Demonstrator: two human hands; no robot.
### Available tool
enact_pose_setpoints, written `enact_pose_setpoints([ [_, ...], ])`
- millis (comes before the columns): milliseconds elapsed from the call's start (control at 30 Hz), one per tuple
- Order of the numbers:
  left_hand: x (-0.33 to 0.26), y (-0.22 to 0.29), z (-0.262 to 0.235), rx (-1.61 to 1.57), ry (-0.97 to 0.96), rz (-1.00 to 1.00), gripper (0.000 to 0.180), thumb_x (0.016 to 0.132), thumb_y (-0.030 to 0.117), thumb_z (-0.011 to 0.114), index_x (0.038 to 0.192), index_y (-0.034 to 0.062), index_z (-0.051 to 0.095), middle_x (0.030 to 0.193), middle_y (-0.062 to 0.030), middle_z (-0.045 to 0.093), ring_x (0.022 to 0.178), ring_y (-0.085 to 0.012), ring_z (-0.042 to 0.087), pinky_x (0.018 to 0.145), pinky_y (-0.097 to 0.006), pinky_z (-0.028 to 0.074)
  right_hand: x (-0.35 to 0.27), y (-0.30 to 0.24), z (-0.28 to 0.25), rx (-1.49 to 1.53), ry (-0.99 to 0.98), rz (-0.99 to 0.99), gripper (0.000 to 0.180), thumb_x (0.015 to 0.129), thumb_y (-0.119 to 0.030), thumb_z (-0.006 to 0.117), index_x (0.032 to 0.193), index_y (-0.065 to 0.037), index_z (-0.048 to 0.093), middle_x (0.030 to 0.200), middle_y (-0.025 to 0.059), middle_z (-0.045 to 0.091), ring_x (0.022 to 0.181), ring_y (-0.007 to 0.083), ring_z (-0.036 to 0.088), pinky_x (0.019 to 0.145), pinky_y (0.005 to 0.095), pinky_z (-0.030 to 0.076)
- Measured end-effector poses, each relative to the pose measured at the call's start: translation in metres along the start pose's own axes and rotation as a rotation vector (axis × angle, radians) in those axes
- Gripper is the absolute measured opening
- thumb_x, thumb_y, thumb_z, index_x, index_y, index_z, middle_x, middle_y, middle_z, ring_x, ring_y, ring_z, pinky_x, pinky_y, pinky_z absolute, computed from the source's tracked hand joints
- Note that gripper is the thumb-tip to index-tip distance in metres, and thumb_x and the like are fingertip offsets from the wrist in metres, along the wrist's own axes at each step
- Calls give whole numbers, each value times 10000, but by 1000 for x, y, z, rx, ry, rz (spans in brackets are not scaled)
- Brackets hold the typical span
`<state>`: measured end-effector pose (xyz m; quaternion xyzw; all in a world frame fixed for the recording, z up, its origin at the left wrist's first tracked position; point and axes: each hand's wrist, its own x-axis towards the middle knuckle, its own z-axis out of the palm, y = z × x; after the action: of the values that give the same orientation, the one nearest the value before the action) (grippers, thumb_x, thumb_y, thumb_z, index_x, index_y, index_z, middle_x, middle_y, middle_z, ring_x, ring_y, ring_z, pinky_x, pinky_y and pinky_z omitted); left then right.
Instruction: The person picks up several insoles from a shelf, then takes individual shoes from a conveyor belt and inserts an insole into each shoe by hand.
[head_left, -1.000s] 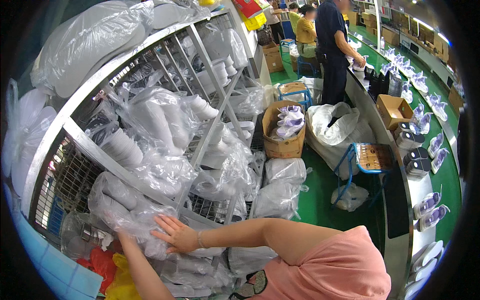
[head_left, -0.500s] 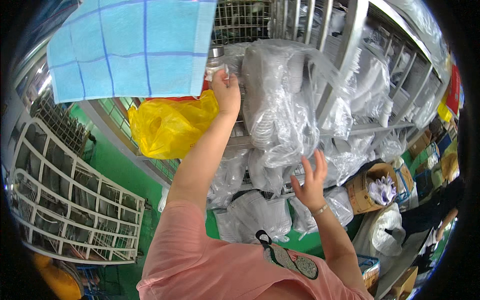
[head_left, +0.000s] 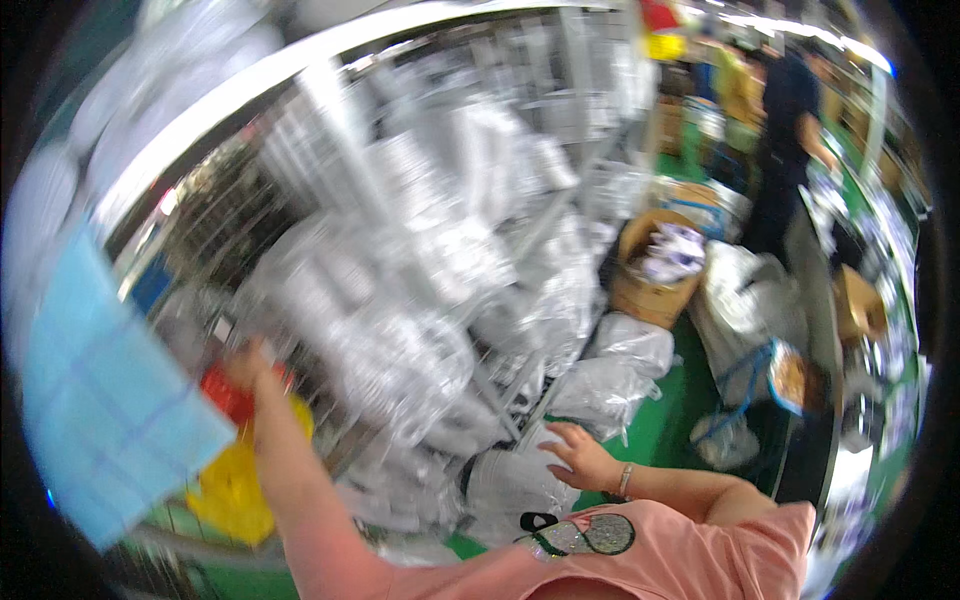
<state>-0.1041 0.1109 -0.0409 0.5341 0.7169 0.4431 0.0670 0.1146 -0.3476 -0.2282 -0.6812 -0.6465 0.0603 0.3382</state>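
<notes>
The left hand is at the red plastic bag, low on the left of the metal rack; blur hides whether its fingers close on anything, so I cannot tell. The bag lies just to the near left of that hand, well apart from the right one; it is crumpled, with no clear long axis. A yellow plastic bag sits on its near side, a light-blue towel to the left. The right hand holds nothing, fingers spread, before bagged white stacks.
</notes>
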Motion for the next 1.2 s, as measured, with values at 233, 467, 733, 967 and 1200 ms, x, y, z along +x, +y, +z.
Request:
enact_pose_setpoints([
  [233,-31,4,-2,-685,264,256,631,607,233,751,1086,-61,464,1045,-195,564,892,-306,577,774,-373,469,-1,3,-32,91,49,-19,401,756,-149,595,1132,-68,482,1214,178,401,1070,339,428,890,390,378],
  [467,-139,36,-102,-1086,-153,313,557,700,100,694,1138,-73,396,1139,-179,486,1000,-246,515,853,-348,437,69,-39,-72,314,148,-437,440,770,-158,594,1165,-55,428,1215,188,405,1074,347,431,901,400,375],
  [733,-260,-22,-182,-755,-309,501,688,643,85,716,1208,-39,345,1166,-165,465,1050,-258,480,888,-364,401,132,-141,-154,260,318,-694,595,767,-390,570,1214,-40,390,1185,185,422,1034,326,469,786,379,449],
  [967,-391,-25,-205,-146,-475,472,779,504,237,795,1148,15,417,1111,-193,504,967,-331,534,811,-389,441,103,-156,-158,-97,-110,-822,517,685,-446,612,1049,-89,531,913,97,561,738,273,589,578,348,480],
  [1200,-452,-49,-244,-1043,-1043,467,782,557,169,782,1223,50,388,1193,-85,450,1140,-190,400,949,-346,327,84,-164,-171,231,-677,-1631,505,580,-291,677,1039,-109,575,1042,95,520,837,264,534,698,338,448],
])
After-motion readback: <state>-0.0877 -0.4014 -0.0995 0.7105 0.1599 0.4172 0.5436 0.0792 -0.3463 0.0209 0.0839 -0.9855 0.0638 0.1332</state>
